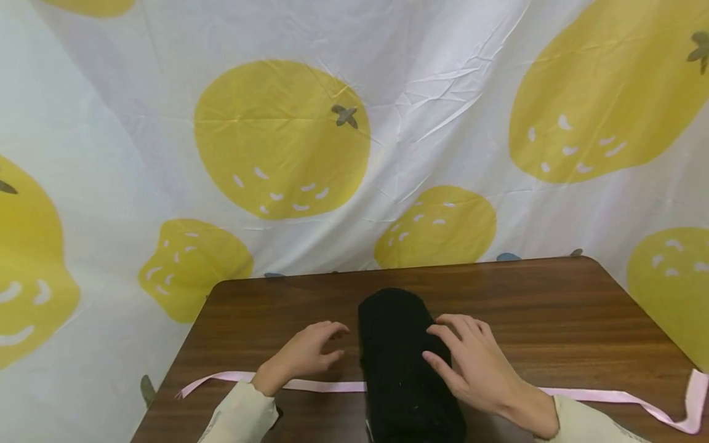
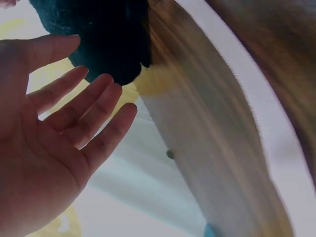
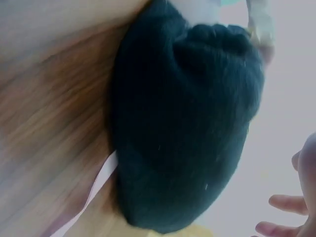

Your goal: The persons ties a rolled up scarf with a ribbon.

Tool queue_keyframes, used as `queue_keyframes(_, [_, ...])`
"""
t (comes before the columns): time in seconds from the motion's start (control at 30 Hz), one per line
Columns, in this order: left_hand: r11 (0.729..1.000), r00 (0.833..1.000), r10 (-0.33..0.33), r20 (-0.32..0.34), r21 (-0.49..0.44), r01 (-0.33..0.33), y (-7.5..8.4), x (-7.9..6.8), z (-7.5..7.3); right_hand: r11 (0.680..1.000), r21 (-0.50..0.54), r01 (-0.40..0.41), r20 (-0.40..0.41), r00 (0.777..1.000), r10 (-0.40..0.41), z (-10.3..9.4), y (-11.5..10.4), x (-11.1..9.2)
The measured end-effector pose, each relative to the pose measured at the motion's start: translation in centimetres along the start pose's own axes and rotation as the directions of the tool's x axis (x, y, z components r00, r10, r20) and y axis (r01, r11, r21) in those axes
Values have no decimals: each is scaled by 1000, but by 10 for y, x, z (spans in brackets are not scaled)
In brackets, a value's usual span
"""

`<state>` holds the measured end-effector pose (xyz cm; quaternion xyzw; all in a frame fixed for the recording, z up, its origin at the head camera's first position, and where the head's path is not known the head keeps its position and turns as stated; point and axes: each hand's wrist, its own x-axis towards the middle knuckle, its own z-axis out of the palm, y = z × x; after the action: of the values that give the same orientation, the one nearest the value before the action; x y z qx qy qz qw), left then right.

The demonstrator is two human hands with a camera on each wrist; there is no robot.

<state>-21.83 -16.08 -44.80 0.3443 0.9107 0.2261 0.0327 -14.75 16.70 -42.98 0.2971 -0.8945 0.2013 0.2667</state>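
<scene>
A long black bundle (image 1: 401, 363), soft and cloth-like with a rounded far end, lies on the table across a pink ribbon (image 1: 327, 386). What is inside it is hidden. To its left, my left hand (image 1: 307, 354) is held apart from it, fingers loosely bent and nothing in them; the palm and spread fingers show in the left wrist view. My right hand (image 1: 476, 363) hovers at the bundle's right edge, its relaxed fingertips overlapping that side in the head view. In the right wrist view the bundle (image 3: 182, 133) shows a gathered fold near its top.
The brown wood-grain table (image 1: 532, 320) has rounded far corners. Beyond the right wrist, the ribbon's right end (image 1: 695, 400) bends up near the table's right edge. A white cloth (image 1: 437, 80) with yellow lemon prints hangs behind the table.
</scene>
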Motion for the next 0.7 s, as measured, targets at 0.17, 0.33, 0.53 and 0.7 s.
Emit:
queue_keyframes(0.17, [992, 1000, -17, 3, -123, 17, -6, -5, 2, 997, 47, -65, -9, 998, 66, -3, 20, -2])
queue_keyframes(0.33, [976, 998, -57, 12, -212, 59, -8, -9, 5, 987, 121, -106, 17, 994, 105, -1, 37, -6])
queue_keyframes(0.53, [943, 989, -99, 106, -307, 128, -13, -12, 8, 961, 216, -171, 120, 982, 148, 6, 54, -14])
queue_keyframes(0.7, [911, 979, -109, 172, -377, 167, -18, -15, 14, 906, 341, -252, 271, 949, 162, 11, 68, -21])
